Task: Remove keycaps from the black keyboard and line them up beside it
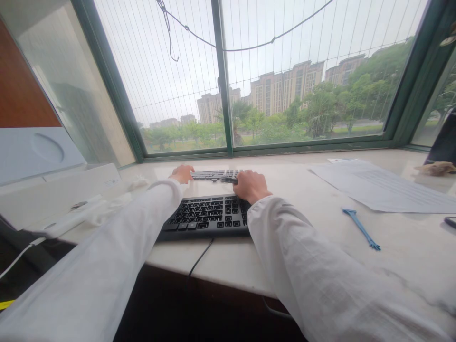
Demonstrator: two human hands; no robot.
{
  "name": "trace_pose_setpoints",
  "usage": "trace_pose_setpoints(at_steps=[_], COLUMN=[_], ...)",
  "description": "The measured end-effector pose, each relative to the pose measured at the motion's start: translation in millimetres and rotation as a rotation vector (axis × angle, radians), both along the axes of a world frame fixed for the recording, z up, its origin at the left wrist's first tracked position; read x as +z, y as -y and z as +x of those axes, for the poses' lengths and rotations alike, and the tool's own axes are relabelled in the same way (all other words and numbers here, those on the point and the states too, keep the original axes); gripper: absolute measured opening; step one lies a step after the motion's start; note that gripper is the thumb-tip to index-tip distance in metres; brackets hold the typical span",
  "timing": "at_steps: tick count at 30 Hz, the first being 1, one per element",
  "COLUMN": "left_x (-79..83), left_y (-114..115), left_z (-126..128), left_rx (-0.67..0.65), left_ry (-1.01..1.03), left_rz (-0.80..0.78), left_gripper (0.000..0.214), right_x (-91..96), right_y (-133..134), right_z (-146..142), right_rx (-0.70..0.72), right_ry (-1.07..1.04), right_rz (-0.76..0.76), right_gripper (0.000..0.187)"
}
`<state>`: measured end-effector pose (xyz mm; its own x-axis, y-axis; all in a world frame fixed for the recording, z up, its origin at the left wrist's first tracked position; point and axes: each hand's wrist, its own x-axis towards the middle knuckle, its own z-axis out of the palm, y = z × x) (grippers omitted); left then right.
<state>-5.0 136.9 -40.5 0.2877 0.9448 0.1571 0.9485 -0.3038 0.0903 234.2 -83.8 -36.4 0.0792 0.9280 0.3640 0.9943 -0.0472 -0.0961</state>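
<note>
A black keyboard [210, 232] lies near the table's front edge, with most of its keycaps off and the sockets bare. Beyond it, dark grey keycaps [210, 175] lie in rows on the white surface. My left hand [182, 174] rests at the left end of these rows, fingers slightly apart and touching or close to the end pieces. Over the keyboard's back right part, my right hand [251, 185] is closed on a small dark elongated piece [229, 180] that points left; its exact kind is unclear. The right hand and sleeve hide the keyboard's right end.
A blue plastic tool [361, 230] lies to the right, in front of printed paper sheets [384, 185]. A white power strip [76, 216] and crumpled tissue or plastic lie left. The keyboard's cable [200, 259] drops over the front edge. A window [228, 151] bounds the back.
</note>
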Motion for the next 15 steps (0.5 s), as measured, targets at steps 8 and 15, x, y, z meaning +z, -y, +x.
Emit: trace_pose_setpoints(at_steps=[8,15], left_x=[29.0,65.8], left_y=[30.9,117.1], left_z=[-6.3,16.7], left_rx=[0.032,-0.087], left_ry=[-0.020,0.138], left_rz=[0.055,0.170], left_gripper=[0.038,0.029], right_x=[1.8,2.6], right_y=[1.1,2.9], right_z=[-0.6,0.2], right_rx=[-0.021,-0.015], right_ry=[0.003,-0.080], right_rz=[0.010,-0.004], right_gripper=[0.031,0.035])
